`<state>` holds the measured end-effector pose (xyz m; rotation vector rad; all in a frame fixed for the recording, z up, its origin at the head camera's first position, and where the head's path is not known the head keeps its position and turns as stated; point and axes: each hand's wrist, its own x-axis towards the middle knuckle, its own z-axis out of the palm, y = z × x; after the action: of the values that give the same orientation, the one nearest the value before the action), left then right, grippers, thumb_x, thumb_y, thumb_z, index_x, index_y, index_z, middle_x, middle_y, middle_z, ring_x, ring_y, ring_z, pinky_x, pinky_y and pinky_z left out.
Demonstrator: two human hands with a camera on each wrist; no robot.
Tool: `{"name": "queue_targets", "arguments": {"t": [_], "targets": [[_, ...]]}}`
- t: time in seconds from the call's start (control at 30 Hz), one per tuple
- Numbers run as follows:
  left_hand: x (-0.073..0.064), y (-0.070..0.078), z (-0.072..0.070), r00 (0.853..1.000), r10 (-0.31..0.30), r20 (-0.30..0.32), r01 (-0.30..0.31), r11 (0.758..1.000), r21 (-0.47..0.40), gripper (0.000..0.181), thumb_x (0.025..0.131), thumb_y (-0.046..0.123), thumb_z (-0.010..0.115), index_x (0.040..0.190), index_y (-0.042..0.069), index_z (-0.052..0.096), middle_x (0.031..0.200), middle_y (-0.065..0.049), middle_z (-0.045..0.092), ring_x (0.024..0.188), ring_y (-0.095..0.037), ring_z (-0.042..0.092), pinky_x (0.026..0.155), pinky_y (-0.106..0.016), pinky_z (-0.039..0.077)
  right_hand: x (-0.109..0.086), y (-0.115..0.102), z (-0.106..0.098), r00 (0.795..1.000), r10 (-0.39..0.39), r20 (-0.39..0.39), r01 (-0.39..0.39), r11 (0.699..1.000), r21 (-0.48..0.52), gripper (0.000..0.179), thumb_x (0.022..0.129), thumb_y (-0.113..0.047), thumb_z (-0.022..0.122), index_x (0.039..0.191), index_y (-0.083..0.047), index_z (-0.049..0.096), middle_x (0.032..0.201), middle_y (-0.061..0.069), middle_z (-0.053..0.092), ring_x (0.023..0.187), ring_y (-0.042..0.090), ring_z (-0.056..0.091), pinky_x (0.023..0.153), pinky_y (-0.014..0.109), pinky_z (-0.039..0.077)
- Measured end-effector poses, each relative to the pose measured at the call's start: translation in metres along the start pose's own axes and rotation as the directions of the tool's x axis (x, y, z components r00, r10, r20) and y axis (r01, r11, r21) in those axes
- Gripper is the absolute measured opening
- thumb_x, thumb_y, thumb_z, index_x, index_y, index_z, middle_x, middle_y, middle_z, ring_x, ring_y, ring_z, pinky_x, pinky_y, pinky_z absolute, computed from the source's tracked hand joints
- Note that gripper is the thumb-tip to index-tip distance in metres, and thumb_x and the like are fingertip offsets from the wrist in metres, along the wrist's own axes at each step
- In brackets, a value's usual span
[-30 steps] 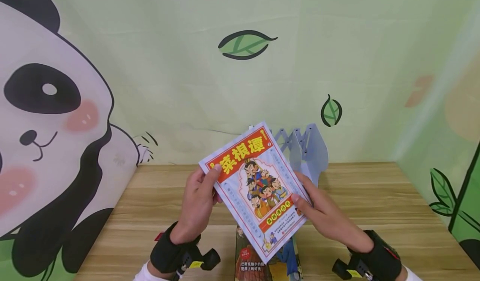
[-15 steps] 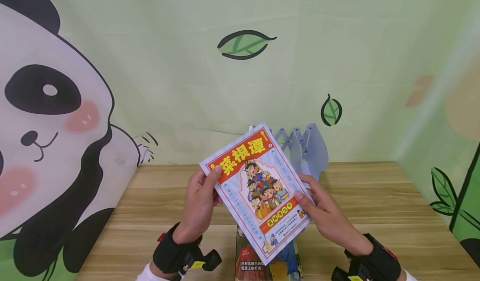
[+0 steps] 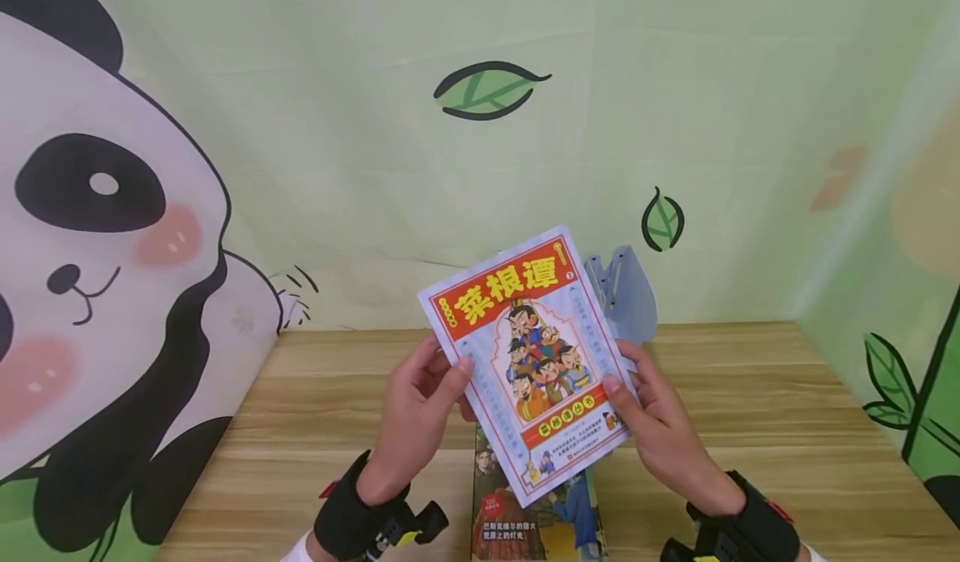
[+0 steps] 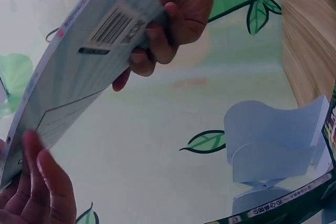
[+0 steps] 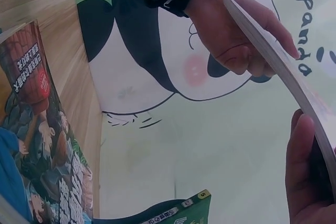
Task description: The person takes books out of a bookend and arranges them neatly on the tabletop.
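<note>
A thin children's book [image 3: 536,362] with a red title band and cartoon figures is held up, tilted, above the table. My left hand [image 3: 420,416] pinches its left edge, thumb on the front cover and fingers behind. On the lower right edge, my right hand [image 3: 667,433] grips it the same way. The left wrist view shows the back cover with a barcode [image 4: 111,27]; the right wrist view catches the page edge. Below it lies another book [image 3: 517,516] with a dark illustrated cover, partly hidden by the held one.
Behind the held book, a pale blue folding bookend [image 3: 630,295] stands at the back of the wooden table [image 3: 322,395]. A green book [image 5: 191,205] shows at the bottom of both wrist views. A printed panda backdrop [image 3: 337,128] closes off the rear.
The held book has moved up and to the right, covering more of the bookend. My left hand has slid from near its top left corner down the left edge.
</note>
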<state>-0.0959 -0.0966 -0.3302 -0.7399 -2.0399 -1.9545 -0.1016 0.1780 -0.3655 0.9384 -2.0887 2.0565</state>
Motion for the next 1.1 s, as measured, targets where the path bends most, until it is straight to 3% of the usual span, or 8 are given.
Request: {"name": "queue_targets", "arguments": {"t": [0.1, 0.3, 0.43, 0.63, 0.87, 1.0, 1.1], "targets": [[-0.004, 0.000, 0.005, 1.000, 0.003, 0.011, -0.004, 0.999, 0.034, 0.035, 0.100, 0.003, 0.051, 0.135, -0.003, 0.049, 0.106, -0.028, 0.066, 0.076, -0.010, 0.067, 0.058, -0.030, 0.056, -0.001, 0.001, 0.002, 1.000, -0.010, -0.025, 0.010, 1.000, 0.013, 0.044, 0.106, -0.002, 0.032, 0.149, -0.009, 0.028, 0.112, -0.009, 0.067, 0.086, 0.011, 0.070, 0.067, 0.031, 0.058], [-0.010, -0.003, 0.011, 1.000, 0.015, -0.018, -0.013, 0.993, 0.114, 0.033, 0.099, 0.003, 0.053, 0.132, 0.001, 0.052, 0.105, -0.022, 0.070, 0.074, -0.010, 0.067, 0.058, -0.031, 0.056, -0.003, 0.003, 0.005, 0.998, -0.051, -0.044, 0.052, 0.998, 0.031, 0.045, 0.105, 0.002, 0.031, 0.149, -0.007, 0.026, 0.112, -0.008, 0.066, 0.089, 0.010, 0.070, 0.066, 0.031, 0.058], [-0.012, -0.007, 0.010, 0.999, 0.019, -0.042, -0.013, 0.992, 0.124, 0.033, 0.100, 0.004, 0.052, 0.133, 0.002, 0.052, 0.105, -0.021, 0.070, 0.073, -0.011, 0.066, 0.058, -0.030, 0.055, -0.004, 0.005, 0.007, 0.998, -0.051, -0.020, 0.051, 0.999, 0.003, 0.042, 0.104, 0.003, 0.032, 0.146, -0.004, 0.027, 0.115, -0.011, 0.066, 0.091, 0.011, 0.070, 0.067, 0.033, 0.059], [-0.015, -0.014, 0.007, 0.997, -0.036, -0.064, 0.044, 0.991, 0.126, 0.035, 0.101, 0.008, 0.052, 0.135, 0.003, 0.052, 0.109, -0.020, 0.070, 0.081, -0.012, 0.068, 0.065, -0.029, 0.058, -0.007, 0.009, 0.009, 1.000, 0.012, -0.008, -0.012, 1.000, -0.027, 0.036, 0.102, 0.003, 0.041, 0.137, 0.001, 0.033, 0.120, -0.017, 0.066, 0.094, 0.012, 0.072, 0.070, 0.038, 0.060], [-0.019, -0.025, 0.005, 0.992, -0.104, -0.071, 0.114, 0.983, 0.143, 0.034, 0.102, 0.014, 0.052, 0.136, 0.006, 0.054, 0.107, -0.016, 0.071, 0.081, -0.013, 0.067, 0.068, -0.027, 0.056, -0.011, 0.014, 0.009, 0.999, 0.040, -0.012, -0.041, 0.998, -0.038, 0.051, 0.098, 0.007, 0.046, 0.145, -0.003, 0.028, 0.119, -0.019, 0.066, 0.095, 0.009, 0.071, 0.071, 0.035, 0.060], [-0.021, -0.031, 0.005, 0.989, -0.129, -0.072, 0.138, 0.981, 0.135, 0.036, 0.102, 0.015, 0.052, 0.137, 0.007, 0.054, 0.107, -0.016, 0.071, 0.080, -0.013, 0.067, 0.067, -0.027, 0.056, -0.011, 0.015, 0.009, 0.998, 0.053, -0.021, -0.054, 0.998, -0.030, 0.039, 0.100, 0.004, 0.044, 0.138, 0.001, 0.034, 0.114, -0.017, 0.069, 0.092, 0.012, 0.072, 0.069, 0.036, 0.060], [-0.023, -0.035, 0.004, 0.986, -0.145, -0.079, 0.154, 0.979, 0.133, 0.036, 0.102, 0.016, 0.052, 0.137, 0.006, 0.054, 0.106, -0.016, 0.071, 0.079, -0.012, 0.066, 0.065, -0.027, 0.056, -0.011, 0.016, 0.009, 0.996, 0.070, -0.050, -0.073, 0.996, -0.057, 0.022, 0.101, 0.001, 0.045, 0.123, 0.006, 0.044, 0.104, -0.011, 0.072, 0.082, 0.012, 0.073, 0.062, 0.035, 0.059]]}}
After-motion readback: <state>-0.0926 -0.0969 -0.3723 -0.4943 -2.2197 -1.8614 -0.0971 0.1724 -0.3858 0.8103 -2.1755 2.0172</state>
